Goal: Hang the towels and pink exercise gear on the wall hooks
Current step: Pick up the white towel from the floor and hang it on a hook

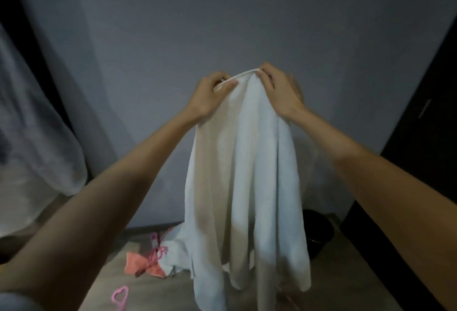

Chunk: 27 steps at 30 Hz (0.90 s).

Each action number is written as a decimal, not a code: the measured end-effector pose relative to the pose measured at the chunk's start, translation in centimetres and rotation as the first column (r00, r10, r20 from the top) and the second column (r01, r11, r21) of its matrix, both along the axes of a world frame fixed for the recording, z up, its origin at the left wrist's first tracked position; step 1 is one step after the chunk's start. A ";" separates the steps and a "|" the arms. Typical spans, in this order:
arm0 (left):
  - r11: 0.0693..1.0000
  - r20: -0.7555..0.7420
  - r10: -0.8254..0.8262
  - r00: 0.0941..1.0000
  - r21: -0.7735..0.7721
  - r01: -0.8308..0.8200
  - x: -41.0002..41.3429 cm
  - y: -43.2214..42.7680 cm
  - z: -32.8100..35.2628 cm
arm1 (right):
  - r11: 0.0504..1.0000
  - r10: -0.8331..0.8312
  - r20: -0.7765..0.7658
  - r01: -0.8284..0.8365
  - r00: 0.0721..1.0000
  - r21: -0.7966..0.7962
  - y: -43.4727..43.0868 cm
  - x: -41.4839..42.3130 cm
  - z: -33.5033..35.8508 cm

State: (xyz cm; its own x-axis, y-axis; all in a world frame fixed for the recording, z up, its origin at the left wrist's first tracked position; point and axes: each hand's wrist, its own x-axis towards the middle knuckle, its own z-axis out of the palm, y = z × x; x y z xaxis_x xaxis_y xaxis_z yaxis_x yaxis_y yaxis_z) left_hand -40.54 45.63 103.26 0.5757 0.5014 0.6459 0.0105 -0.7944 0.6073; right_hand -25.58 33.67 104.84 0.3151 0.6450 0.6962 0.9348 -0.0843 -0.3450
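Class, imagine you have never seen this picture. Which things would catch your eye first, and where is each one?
First comes the white towel, hanging in long folds at the centre before the grey wall. The left hand and right hand pinch its loop at the top. Next come the pink things on the floor at lower left: a heart ring and a coral piece beside a second towel.

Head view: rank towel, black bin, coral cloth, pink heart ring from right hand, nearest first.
1. towel, pinched by the right hand
2. black bin, floor, lower right
3. coral cloth, floor, lower left
4. pink heart ring, floor, bottom left
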 end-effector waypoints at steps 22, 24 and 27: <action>0.771 0.146 0.558 0.817 0.272 -0.576 -11.2 27.0 9.7 | 0.770 0.627 -0.111 -0.593 0.771 0.234 34.6 -5.8 8.5; 0.735 0.135 0.599 0.789 0.297 -0.609 -12.6 29.2 10.0 | 0.754 0.644 -0.075 -0.616 0.761 0.227 37.6 -6.6 9.3; 0.697 0.121 0.644 0.755 0.314 -0.645 -14.1 32.4 10.6 | 0.744 0.651 -0.048 -0.625 0.758 0.235 41.9 -7.6 10.1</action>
State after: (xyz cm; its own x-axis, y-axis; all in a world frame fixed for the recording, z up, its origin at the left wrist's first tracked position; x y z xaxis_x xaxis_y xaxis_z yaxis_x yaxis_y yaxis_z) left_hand -54.67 78.08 113.90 0.1877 0.5169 0.8352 0.5915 -0.7384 0.3240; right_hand -33.15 75.54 114.90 -0.0333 0.5823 0.8123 0.6958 0.5969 -0.3994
